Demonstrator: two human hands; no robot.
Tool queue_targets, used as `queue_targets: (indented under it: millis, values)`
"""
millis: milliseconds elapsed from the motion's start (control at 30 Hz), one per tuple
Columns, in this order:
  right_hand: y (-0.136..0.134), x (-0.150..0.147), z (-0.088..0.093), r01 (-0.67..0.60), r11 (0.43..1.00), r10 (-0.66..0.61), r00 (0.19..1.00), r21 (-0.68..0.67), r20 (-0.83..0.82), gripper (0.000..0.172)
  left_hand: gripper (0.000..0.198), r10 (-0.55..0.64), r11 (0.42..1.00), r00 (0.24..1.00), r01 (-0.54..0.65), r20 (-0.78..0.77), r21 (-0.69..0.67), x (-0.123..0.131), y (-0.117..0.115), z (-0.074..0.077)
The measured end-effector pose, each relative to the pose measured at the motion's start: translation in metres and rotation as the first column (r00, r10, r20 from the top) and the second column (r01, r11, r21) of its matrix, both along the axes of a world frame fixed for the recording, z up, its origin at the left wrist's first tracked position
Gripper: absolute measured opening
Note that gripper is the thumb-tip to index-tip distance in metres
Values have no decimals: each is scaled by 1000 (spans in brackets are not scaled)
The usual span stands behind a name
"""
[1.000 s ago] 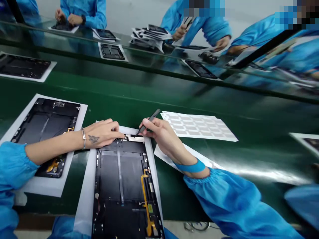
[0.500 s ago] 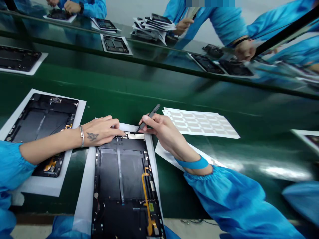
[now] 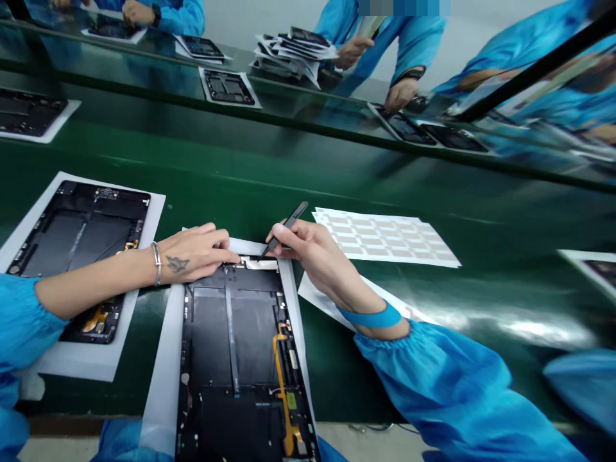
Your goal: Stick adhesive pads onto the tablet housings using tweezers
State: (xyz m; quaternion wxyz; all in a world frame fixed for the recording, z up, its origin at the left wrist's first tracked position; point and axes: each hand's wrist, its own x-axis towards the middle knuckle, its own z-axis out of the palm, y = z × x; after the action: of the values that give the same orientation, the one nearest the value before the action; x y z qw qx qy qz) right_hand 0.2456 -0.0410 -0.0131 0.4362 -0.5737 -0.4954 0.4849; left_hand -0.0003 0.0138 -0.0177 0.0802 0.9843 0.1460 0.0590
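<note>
A black opened tablet housing [image 3: 212, 333] lies in front of me on a white sheet [image 3: 158, 385], with an orange flex cable [image 3: 278, 359] along its right side. My left hand [image 3: 199, 253] rests over its top left corner, the index finger stretched out and touching the top edge by a white strip [image 3: 265, 264]. Dark tweezers [image 3: 290, 221] are held in my right hand [image 3: 312, 250], pen-like, their tips down at that strip. Whether the tips grip the strip I cannot tell.
Left of it a second opened tablet [image 3: 110, 208] lies under my forearm. Sheets of pale stickers [image 3: 385, 237] lie to the right on the green surface [image 3: 231, 176]. Beyond a dark rail, co-workers' hands [image 3: 402, 93], more tablets [image 3: 230, 86] and a stack [image 3: 293, 54] are visible.
My hands and the tablet before me stay nearly in place; the tweezers shift very slightly. Across the rail, a co-worker's hand has moved left and one tablet slid right. The far-left tablet slid left.
</note>
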Motion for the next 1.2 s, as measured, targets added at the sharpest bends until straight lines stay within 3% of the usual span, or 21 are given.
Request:
queue_targets:
  millis: [400,667,900,1067,1200]
  values:
    - [-1,0,1,-14,1000,13,1000,9,24,50,39,19,998,1000,-19,-12,57,3,-1,-5]
    - [0,1,-1,-17,999,15,997,36,79,51,37,53,996,998,-51,-27,79,6,-4,0]
    - [-3,2,-2,-8,993,-14,981,115,192,50,38,47,997,998,-45,-34,60,5,-3,1]
    - [-11,0,-5,122,977,-138,987,175,82,48,39,23,998,999,-20,-37,61,3,-2,2]
    - [-20,-11,-4,60,955,-113,980,292,167,46,38,0,1000,999,1,53,-21,-2,1,1]
